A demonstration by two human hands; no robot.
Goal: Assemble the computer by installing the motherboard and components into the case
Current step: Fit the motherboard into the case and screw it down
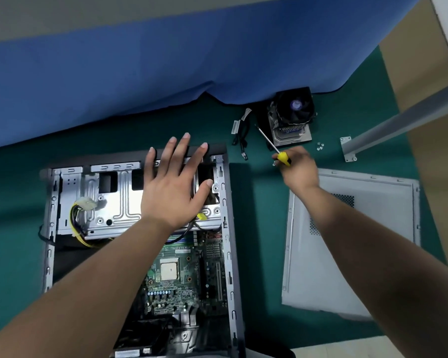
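Case [224, 202] lies open, long axis 12 to 6, motherboard [184, 275] seated inside at its 6 end, drive cage [114, 200] at 12. Left hand [173, 187] rests flat, fingers spread, on the cage. Right hand [299, 166], at 3 of the case, grips a screwdriver [272, 146], tip toward 11; cooler [291, 117] and screws [320, 146] beyond, nearer the right hand

The light is bright and even, with soft shadows. The right hand [299, 165] at 2 o'clock looks blurry. Straight lines bend near the edges. No strong glare shows.
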